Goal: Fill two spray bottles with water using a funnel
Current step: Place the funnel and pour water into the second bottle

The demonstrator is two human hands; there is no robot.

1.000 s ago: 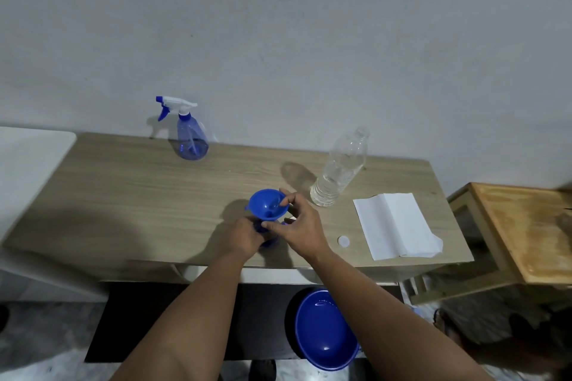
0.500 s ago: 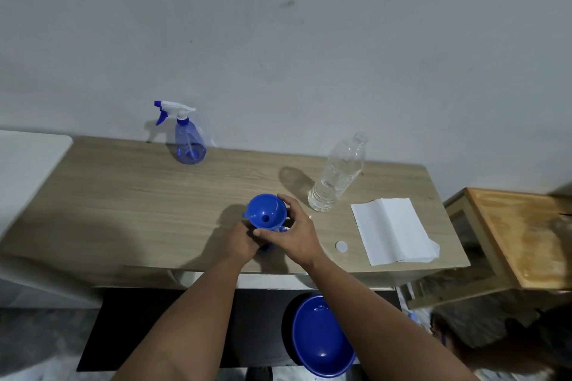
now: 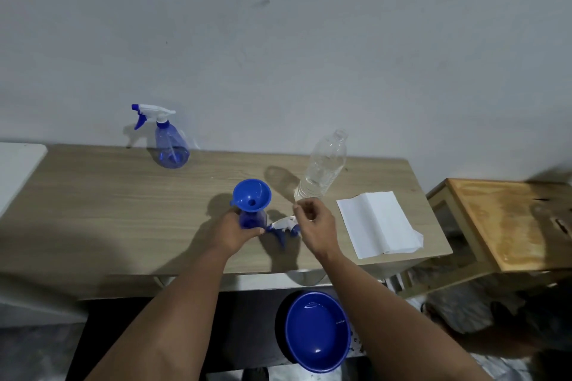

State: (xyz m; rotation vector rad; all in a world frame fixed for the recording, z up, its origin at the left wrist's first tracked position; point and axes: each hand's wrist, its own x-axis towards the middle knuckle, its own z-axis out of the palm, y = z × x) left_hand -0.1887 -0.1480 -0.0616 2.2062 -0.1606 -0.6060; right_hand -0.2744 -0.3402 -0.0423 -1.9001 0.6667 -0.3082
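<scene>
Near the front edge of the wooden tabletop (image 3: pixel 108 210), the left hand (image 3: pixel 230 233) grips a blue spray bottle (image 3: pixel 252 219) by its body, fingers and thumb curled round it. This bottle stands upright with its sprayer removed, and a blue funnel (image 3: pixel 251 195) sits in its neck, the wide mouth facing up. Just beside the bottle, to its right, the detached white and blue spray head (image 3: pixel 283 226) lies on the tabletop. The right hand (image 3: pixel 315 226) hovers above that spray head with its fingers loosely curled and its thumb and forefinger close together; it holds nothing, as far as can be seen.

Behind the right hand stands a clear plastic water bottle (image 3: pixel 323 167), uncapped, with some water in its lower part. To its right, a folded white paper towel (image 3: pixel 379 224) lies flat near the right end of the tabletop. Well apart from all this, at the back left by the wall (image 3: pixel 278 56), the second spray bottle (image 3: pixel 168 141) stands upright with its white and blue sprayer fitted, and some liquid shows at its bottom.

Below the front edge of the tabletop, between the forearms, a blue bowl (image 3: pixel 315 331) sits lower down. A wooden stool (image 3: pixel 507 219) stands to the right of the tabletop.
</scene>
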